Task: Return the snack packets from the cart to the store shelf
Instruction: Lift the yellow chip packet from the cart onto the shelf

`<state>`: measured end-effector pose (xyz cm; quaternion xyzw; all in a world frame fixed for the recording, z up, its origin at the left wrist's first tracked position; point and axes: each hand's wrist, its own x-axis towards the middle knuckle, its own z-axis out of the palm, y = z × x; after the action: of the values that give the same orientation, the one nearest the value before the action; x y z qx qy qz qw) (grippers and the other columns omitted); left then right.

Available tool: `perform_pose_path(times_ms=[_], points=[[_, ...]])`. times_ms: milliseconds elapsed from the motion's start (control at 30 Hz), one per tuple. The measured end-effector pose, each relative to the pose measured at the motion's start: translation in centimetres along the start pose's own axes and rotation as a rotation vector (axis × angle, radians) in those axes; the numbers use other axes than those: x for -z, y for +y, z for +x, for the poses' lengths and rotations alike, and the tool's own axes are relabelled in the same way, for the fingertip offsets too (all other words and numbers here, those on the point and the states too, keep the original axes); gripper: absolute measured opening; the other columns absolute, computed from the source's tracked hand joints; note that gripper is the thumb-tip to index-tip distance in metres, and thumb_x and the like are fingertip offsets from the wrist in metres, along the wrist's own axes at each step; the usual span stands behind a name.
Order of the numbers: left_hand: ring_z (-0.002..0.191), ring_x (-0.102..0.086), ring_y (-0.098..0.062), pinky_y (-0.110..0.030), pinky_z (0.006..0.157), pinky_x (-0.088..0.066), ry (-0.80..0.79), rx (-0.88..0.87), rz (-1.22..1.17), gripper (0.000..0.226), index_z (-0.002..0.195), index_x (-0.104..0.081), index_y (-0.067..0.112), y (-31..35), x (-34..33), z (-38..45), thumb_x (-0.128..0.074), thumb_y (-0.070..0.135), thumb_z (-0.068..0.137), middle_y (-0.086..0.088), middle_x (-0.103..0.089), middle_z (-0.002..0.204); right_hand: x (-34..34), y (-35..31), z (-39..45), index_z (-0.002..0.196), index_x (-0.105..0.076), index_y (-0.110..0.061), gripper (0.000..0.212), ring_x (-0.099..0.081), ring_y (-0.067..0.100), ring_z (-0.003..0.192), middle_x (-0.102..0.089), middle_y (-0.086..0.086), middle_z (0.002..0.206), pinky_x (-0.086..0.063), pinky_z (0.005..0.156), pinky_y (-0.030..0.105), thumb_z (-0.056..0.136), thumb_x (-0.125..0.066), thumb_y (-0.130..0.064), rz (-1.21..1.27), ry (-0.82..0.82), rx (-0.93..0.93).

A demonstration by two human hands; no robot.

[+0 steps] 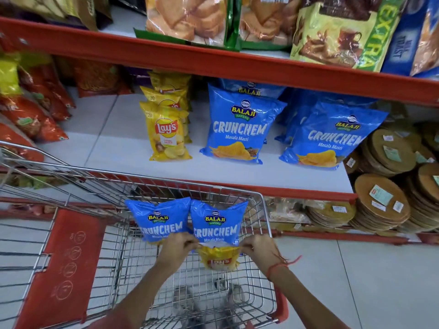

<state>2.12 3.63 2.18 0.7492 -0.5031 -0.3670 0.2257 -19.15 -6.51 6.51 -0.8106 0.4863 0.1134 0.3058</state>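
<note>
Two blue Balaji Crunchem packets stand upright inside the wire cart [267, 217]: one on the left [160, 220] and one on the right [217, 222]. My left hand [177, 245] grips the lower edges where the two packets meet. My right hand [260, 248] holds the right packet's lower right corner. A yellow Lay's packet [219, 260] lies in the cart just below the right blue packet, between my hands. The white store shelf [114, 138] behind the cart holds a row of yellow Lay's packets [166, 136] and blue Crunchem packets [237, 129].
More Crunchem packets [327, 138] stand at the shelf's right, then stacks of round brown discs [384, 198]. Orange snack bags [31, 115] line the left. The red upper shelf edge [213, 60] overhangs, with toast packs above. A red cart seat flap [61, 262] sits at left.
</note>
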Motion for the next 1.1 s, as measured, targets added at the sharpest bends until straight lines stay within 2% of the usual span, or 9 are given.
perform_pose_path(times_ms=[167, 300, 433, 567, 767, 833, 933, 1033, 1100], points=[[0.070, -0.069, -0.009, -0.025, 0.069, -0.056, 0.238, -0.060, -0.254, 0.012, 0.077, -0.075, 0.024, 2.8, 6.3, -1.4, -0.073, 0.012, 0.073, 0.033, -0.069, 0.067, 4.6, -3.5, -1.3, 0.084, -0.075, -0.019, 0.008, -0.068, 0.010, 0.072, -0.078, 0.000, 0.084, -0.054, 0.073, 0.023, 0.080, -0.072, -0.025, 0.150, 0.267, 0.150], [0.071, -0.067, 0.006, -0.004, 0.065, -0.049, 0.409, -0.137, -0.345, 0.029, 0.072, -0.069, 0.034, 5.2, 11.0, -1.7, -0.071, 0.006, 0.075, 0.037, -0.068, 0.069, 8.6, -6.8, -0.8, 0.079, -0.076, -0.020, 0.004, -0.059, -0.016, 0.065, -0.077, -0.007, 0.075, -0.039, 0.062, -0.006, 0.075, -0.076, -0.019, 0.233, 0.450, 0.272], [0.070, -0.066, 0.007, -0.001, 0.067, -0.049, 0.526, -0.182, -0.462, 0.025, 0.072, -0.072, 0.028, 7.0, 15.1, -1.0, -0.069, 0.004, 0.076, 0.032, -0.071, 0.067, 12.3, -10.2, -0.1, 0.079, -0.076, -0.018, 0.005, -0.061, 0.001, 0.088, -0.078, -0.002, 0.080, -0.041, 0.067, -0.007, 0.074, -0.077, -0.018, 0.290, 0.587, 0.371], [0.071, -0.066, 0.008, -0.001, 0.067, -0.049, 0.632, -0.254, -0.489, 0.015, 0.074, -0.075, 0.018, 8.3, 18.7, 0.5, -0.071, 0.004, 0.073, 0.033, -0.070, 0.064, 15.7, -13.2, 1.1, 0.080, -0.076, -0.018, 0.006, -0.061, -0.005, 0.080, -0.077, -0.003, 0.079, -0.038, 0.064, -0.009, 0.074, -0.077, -0.017, 0.297, 0.711, 0.450], [0.071, -0.066, 0.008, 0.000, 0.065, -0.048, 0.673, -0.270, -0.475, 0.010, 0.077, -0.075, 0.017, 7.8, 21.3, 3.5, -0.072, 0.007, 0.074, 0.031, -0.070, 0.062, 17.9, -15.9, 4.9, 0.085, -0.075, -0.020, 0.007, -0.069, 0.014, 0.070, -0.078, 0.002, 0.082, -0.057, 0.073, 0.029, 0.079, -0.072, -0.018, 0.289, 0.703, 0.442], [0.067, -0.064, 0.012, 0.001, 0.063, -0.046, 0.687, -0.255, -0.450, 0.007, 0.079, -0.075, 0.008, 7.4, 21.4, 4.6, -0.073, 0.007, 0.074, 0.023, -0.071, 0.061, 17.8, -16.3, 6.6, 0.087, -0.075, -0.017, 0.008, -0.070, 0.017, 0.073, -0.078, 0.005, 0.083, -0.058, 0.076, 0.033, 0.080, -0.072, -0.016, 0.288, 0.682, 0.406], [0.064, -0.062, 0.016, 0.002, 0.061, -0.045, 0.709, -0.224, -0.358, 0.009, 0.082, -0.075, 0.006, 6.2, 21.1, 6.2, -0.073, 0.009, 0.074, -0.005, -0.076, 0.076, 17.1, -16.5, 9.1, 0.091, -0.074, -0.013, 0.010, -0.070, 0.021, 0.079, -0.078, 0.008, 0.085, -0.055, 0.079, 0.028, 0.082, -0.069, -0.013, 0.269, 0.618, 0.350], [0.063, -0.059, 0.019, 0.003, 0.060, -0.043, 0.691, -0.181, -0.284, 0.011, 0.083, -0.075, 0.009, 5.0, 20.5, 7.5, -0.074, 0.014, 0.074, -0.011, -0.077, 0.081, 16.2, -16.5, 10.7, 0.090, -0.073, -0.012, 0.010, -0.069, 0.024, 0.080, -0.077, 0.012, 0.085, -0.055, 0.080, 0.034, 0.083, -0.067, -0.012, 0.257, 0.572, 0.313], [0.063, -0.062, 0.010, 0.002, 0.060, -0.043, 0.677, -0.162, -0.278, 0.012, 0.085, -0.075, 0.009, 4.7, 20.3, 8.2, -0.074, 0.016, 0.074, -0.013, -0.077, 0.082, 15.7, -16.4, 11.5, 0.091, -0.073, -0.012, 0.010, -0.068, 0.023, 0.079, -0.077, 0.011, 0.086, -0.056, 0.081, 0.036, 0.084, -0.067, -0.012, 0.272, 0.584, 0.283]])
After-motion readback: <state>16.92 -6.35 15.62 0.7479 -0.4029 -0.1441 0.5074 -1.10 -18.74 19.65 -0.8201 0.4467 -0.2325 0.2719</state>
